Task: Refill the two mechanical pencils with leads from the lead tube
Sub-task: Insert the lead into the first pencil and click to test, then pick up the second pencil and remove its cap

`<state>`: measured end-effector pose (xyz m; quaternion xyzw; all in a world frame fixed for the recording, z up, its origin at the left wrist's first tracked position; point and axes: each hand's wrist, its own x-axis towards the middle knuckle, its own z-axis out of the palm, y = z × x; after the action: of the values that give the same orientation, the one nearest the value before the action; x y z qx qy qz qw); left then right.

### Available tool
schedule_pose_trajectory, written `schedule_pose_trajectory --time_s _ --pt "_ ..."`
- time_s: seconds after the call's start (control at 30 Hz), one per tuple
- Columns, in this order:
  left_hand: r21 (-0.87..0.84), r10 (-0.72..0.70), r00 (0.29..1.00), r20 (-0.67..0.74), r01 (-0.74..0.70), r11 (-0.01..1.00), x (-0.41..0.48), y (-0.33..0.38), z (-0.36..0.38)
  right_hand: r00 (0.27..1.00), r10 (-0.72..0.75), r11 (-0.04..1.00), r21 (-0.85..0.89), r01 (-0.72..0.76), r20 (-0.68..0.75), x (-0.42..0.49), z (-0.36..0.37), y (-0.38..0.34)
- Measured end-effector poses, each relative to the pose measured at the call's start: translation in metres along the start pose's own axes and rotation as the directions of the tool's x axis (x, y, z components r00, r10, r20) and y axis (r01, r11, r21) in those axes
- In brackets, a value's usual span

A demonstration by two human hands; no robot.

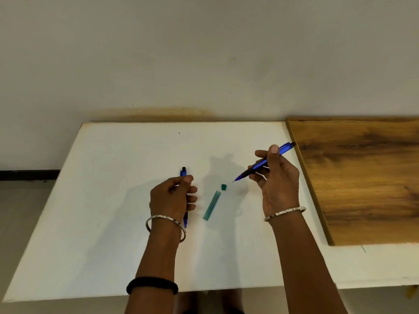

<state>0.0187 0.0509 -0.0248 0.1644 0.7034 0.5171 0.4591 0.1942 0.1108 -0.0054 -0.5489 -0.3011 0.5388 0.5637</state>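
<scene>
A black band (152, 285) circles the left forearm, bottom centre. Above it, the left hand (173, 196) has its grip curled round one blue pencil (183, 173) over the white bench (102, 200). Mid-frame lies the green lead tube (212, 205), uncapped, with its cap (224, 186) just beside the mouth; I cannot tell what is inside. Right of centre, the right hand (277, 177) has its grip pinched on the second pencil (265, 160), whose tip points down-left.
</scene>
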Motion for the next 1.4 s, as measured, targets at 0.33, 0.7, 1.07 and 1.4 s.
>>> schedule_pose_trajectory --time_s 0.33,0.7,1.07,1.4 --pt "0.568 0.311 0.941 -0.132 -0.185 0.802 -0.001 -0.005 -0.006 0.998 -0.063 0.996 -0.06 0.064 0.007 0.003 0.007 0.008" --pt "0.829 0.289 0.951 -0.112 -0.071 0.554 -0.001 -0.01 -0.011 0.971 0.024 0.84 -0.531 0.109 0.237 -0.011 0.031 0.031" --pt "0.283 0.091 0.984 -0.154 -0.045 0.958 0.011 0.01 -0.028 0.948 -0.067 0.443 -0.842 0.308 0.311 -0.042 0.073 0.066" --pt "0.035 0.065 0.998 -0.016 -0.065 0.997 0.016 0.013 -0.044 0.961 -0.063 0.174 -0.945 0.275 0.269 -0.052 0.096 0.084"
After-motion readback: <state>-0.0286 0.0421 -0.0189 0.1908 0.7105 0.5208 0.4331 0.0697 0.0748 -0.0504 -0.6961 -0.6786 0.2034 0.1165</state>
